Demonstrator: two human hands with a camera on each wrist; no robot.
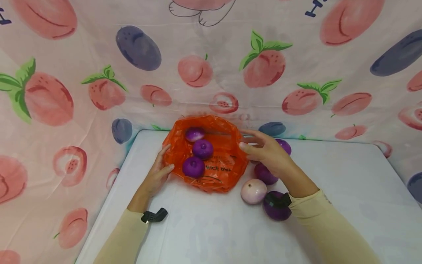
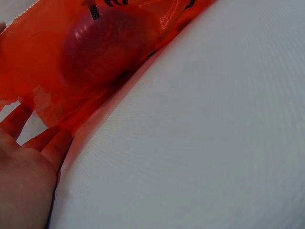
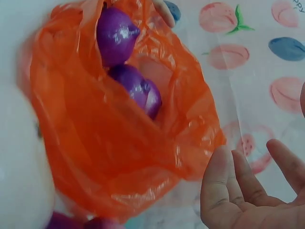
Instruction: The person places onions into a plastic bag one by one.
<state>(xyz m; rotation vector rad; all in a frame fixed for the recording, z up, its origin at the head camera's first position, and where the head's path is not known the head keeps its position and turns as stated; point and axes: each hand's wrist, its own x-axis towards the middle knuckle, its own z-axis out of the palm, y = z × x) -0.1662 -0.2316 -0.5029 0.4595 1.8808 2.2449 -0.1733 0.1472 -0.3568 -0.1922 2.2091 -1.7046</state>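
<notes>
Bagging looks partway: three purple onions (image 1: 202, 149) sit in the orange bag (image 1: 226, 146), which lies, mouth gaping, near the far edge of the bench (image 1: 204, 227), left of its middle. At least four seem left to load, just right of the bag: a pale onion (image 1: 254, 191) and loose purple onions (image 1: 265, 173), some partly hidden. Left hand (image 1: 157, 172): fingers extended against the bag's left side. Right hand (image 1: 267, 150): fingers spread at the right rim, no onion held; can't tell if touching.
</notes>
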